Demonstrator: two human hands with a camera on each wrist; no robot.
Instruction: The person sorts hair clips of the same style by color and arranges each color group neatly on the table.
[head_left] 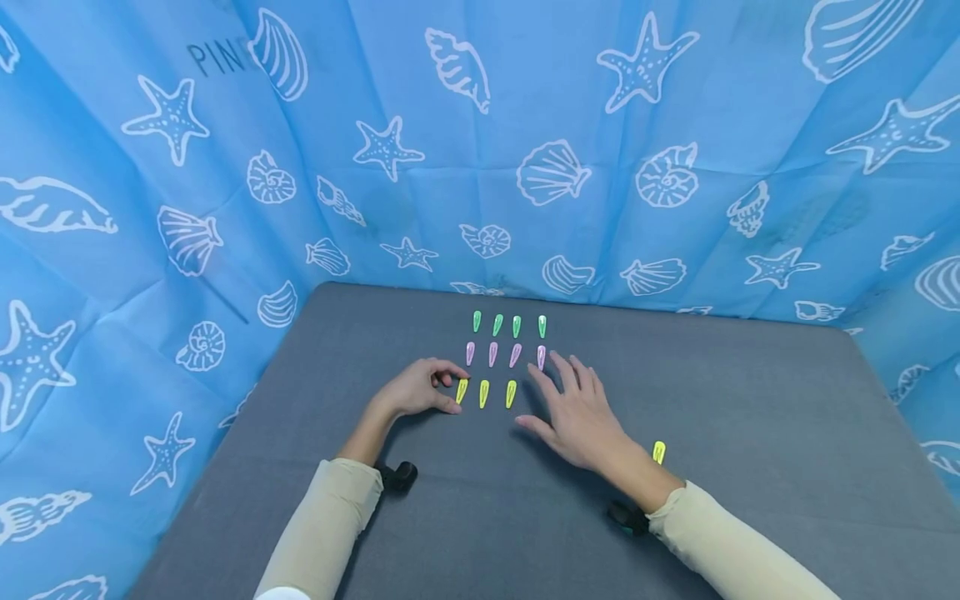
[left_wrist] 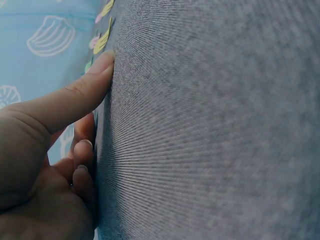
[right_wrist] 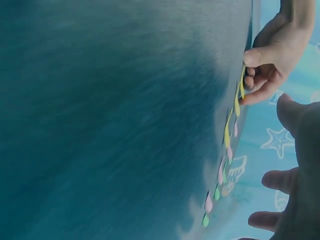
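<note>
In the head view, yellow, pink and green snap hair clips lie in rows on the grey tabletop. My left hand (head_left: 416, 387) has thumb and index finger at the two ends of the leftmost yellow hair clip (head_left: 462, 392), pinching it at the table surface; its other fingers curl inward. Two more yellow clips (head_left: 483, 394) lie to its right. My right hand (head_left: 585, 421) hovers with spread fingers, holding nothing, its index fingertip close to the rightmost pink clip (head_left: 542, 357). In the left wrist view the thumb (left_wrist: 80, 97) touches the cloth beside the clips.
A row of several green clips (head_left: 498, 324) lies behind the pink row (head_left: 492, 354). One yellow clip (head_left: 659, 452) lies apart, beside my right forearm. The grey table (head_left: 750, 400) meets a blue shell-patterned curtain (head_left: 480, 150) at the back and sides.
</note>
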